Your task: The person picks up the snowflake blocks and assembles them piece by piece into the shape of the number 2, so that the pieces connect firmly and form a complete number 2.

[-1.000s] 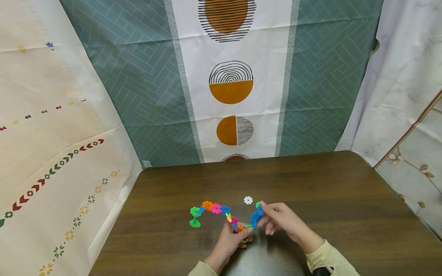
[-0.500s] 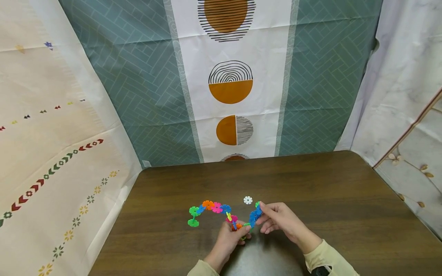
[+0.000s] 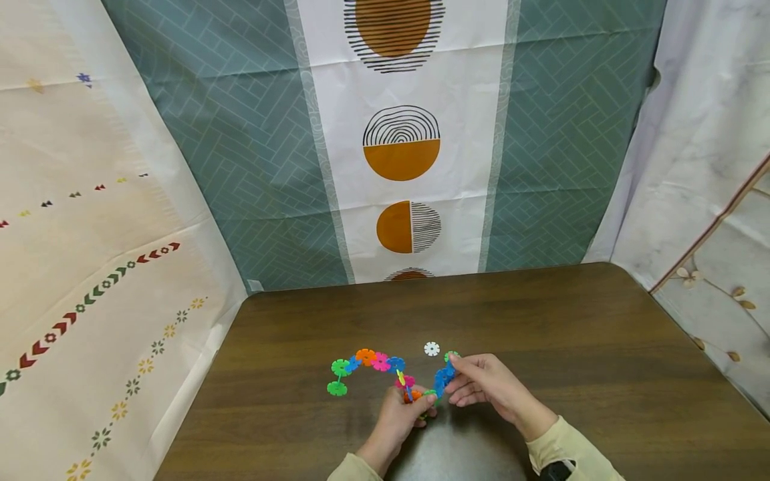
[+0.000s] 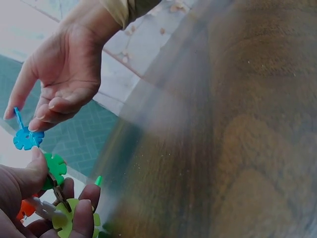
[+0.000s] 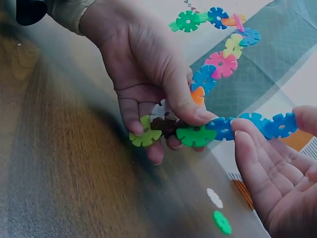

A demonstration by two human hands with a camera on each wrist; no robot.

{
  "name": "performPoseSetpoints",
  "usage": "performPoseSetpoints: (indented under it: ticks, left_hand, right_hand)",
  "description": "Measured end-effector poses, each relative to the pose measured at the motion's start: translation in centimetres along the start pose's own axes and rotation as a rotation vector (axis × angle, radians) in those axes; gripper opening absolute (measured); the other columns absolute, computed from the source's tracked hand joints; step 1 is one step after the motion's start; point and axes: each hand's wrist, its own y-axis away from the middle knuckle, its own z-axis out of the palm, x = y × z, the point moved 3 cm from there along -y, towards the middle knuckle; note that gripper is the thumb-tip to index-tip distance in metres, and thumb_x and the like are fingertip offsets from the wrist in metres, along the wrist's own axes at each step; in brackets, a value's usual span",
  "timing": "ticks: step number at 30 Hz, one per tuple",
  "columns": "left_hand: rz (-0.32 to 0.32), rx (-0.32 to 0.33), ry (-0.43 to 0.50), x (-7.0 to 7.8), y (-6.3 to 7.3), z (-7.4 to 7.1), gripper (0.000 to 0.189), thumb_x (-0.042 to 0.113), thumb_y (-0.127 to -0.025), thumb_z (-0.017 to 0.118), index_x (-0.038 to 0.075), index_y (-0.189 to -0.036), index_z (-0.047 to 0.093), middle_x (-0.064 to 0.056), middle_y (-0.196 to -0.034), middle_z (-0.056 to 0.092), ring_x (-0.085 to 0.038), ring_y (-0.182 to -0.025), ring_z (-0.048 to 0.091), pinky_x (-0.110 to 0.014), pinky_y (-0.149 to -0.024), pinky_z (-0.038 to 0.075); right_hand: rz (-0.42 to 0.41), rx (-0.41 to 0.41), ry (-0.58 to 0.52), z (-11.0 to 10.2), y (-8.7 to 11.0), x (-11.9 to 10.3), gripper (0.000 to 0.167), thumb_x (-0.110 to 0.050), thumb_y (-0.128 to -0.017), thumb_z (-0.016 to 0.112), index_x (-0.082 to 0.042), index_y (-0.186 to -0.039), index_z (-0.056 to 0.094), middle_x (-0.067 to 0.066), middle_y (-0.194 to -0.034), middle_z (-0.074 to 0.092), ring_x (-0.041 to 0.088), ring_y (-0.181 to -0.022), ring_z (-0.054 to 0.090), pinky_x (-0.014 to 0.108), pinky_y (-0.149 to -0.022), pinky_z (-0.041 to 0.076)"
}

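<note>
A chain of notched, flower-shaped plastic discs, interlocking snowflake pieces [image 3: 380,361], curves in the air over the table. My left hand [image 3: 395,419] grips its middle, with the thumb on a green disc [image 5: 195,136]; brown, white and yellow-green discs [image 5: 145,131] sit among its fingers. My right hand [image 3: 493,387] pinches the row of blue discs [image 5: 255,125] at the chain's right end, between thumb and fingers. These blue discs join the green one beside my left thumb. Toward the left, orange and pink discs lead to two green discs [image 3: 337,388] at the free end.
A loose white disc [image 3: 432,349] lies on the brown table [image 3: 289,427] beyond my hands. Beside it lies a loose green disc [image 5: 222,222], partly behind my right thumb in the head view. Patterned cloths hang behind the table and at both sides.
Both hands keep their hold and have shifted only slightly left. The chain's free left part has swayed a little, and the blue row has moved slightly left with my right hand.
</note>
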Motion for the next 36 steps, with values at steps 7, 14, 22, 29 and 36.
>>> performPoseSetpoints:
  ticks: [7, 14, 22, 29, 36]
  left_hand:
    - [-0.020, 0.012, -0.029, -0.42, -0.32, 0.04, 0.015, 0.007, -0.089, 0.071, -0.007, -0.092, 0.069, -0.019, -0.076, 0.070, -0.023, -0.070, 0.069, -0.033, -0.058, 0.054]
    - [-0.001, 0.025, -0.054, -0.38, -0.31, 0.15, 0.014, 0.007, -0.088, 0.071, -0.007, -0.091, 0.070, -0.019, -0.075, 0.069, -0.024, -0.069, 0.068, -0.034, -0.058, 0.054]
    - [-0.008, 0.016, -0.027, -0.32, -0.23, 0.20, 0.016, 0.013, -0.087, 0.074, -0.002, -0.091, 0.072, -0.015, -0.076, 0.070, -0.020, -0.069, 0.067, -0.032, -0.059, 0.054]
    - [-0.005, -0.030, 0.047, 0.07, -0.34, 0.06, 0.022, 0.015, -0.087, 0.074, -0.002, -0.102, 0.073, -0.016, -0.083, 0.071, -0.025, -0.071, 0.070, -0.035, -0.060, 0.056]
    - [0.015, -0.046, 0.072, -0.21, -0.69, -0.03, 0.029, 0.008, -0.084, 0.077, -0.002, -0.111, 0.071, -0.015, -0.079, 0.071, -0.026, -0.070, 0.069, -0.031, -0.056, 0.055]
  right_hand:
    - [0.030, 0.013, -0.012, -0.08, -0.03, 0.07, 0.046, -0.038, -0.100, 0.053, 0.006, -0.097, 0.064, 0.012, -0.080, 0.072, 0.017, -0.067, 0.070, 0.031, -0.065, 0.058]
    - [0.043, 0.015, -0.018, -0.15, -0.04, 0.09, 0.048, -0.039, -0.100, 0.054, 0.008, -0.098, 0.064, 0.011, -0.079, 0.072, 0.017, -0.068, 0.071, 0.031, -0.065, 0.058]
    - [0.038, 0.017, -0.016, -0.12, 0.11, 0.20, 0.048, -0.039, -0.100, 0.053, 0.008, -0.098, 0.064, 0.010, -0.079, 0.072, 0.018, -0.068, 0.071, 0.032, -0.066, 0.058]
    - [-0.009, 0.010, -0.015, 0.04, 0.05, 0.05, 0.047, -0.038, -0.102, 0.049, 0.006, -0.105, 0.062, 0.008, -0.077, 0.070, 0.014, -0.060, 0.067, 0.030, -0.060, 0.057]
    - [-0.027, -0.032, -0.031, 0.33, 0.03, 0.07, 0.045, -0.036, -0.104, 0.046, 0.007, -0.108, 0.061, 0.006, -0.078, 0.071, 0.013, -0.061, 0.067, 0.030, -0.061, 0.057]
